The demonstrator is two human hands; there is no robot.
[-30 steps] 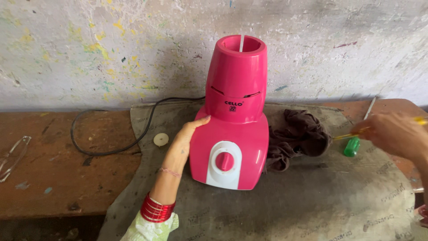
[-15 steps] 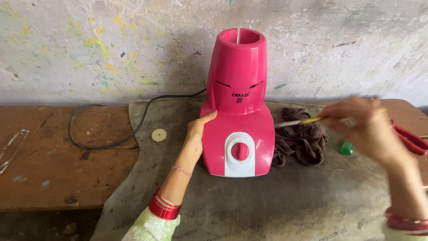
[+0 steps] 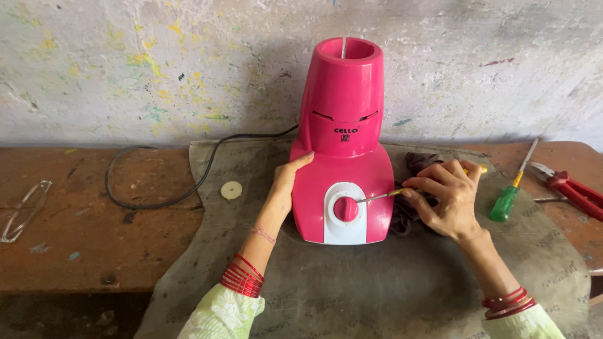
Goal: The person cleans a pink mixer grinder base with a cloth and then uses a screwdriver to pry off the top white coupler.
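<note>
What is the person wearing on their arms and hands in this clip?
Both forearms are bare up to pale green sleeves with a white floral print, seen at the bottom edge. The left hand has a stack of red bangles near the sleeve and a thin thread bracelet closer to the wrist. The right hand has a few red bangles by its sleeve. No rings or gloves are visible.

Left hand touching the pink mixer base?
Touching. Head view: left hand lies flat against the pink plastic mixer base, fingers on its left side, no gap.
</note>
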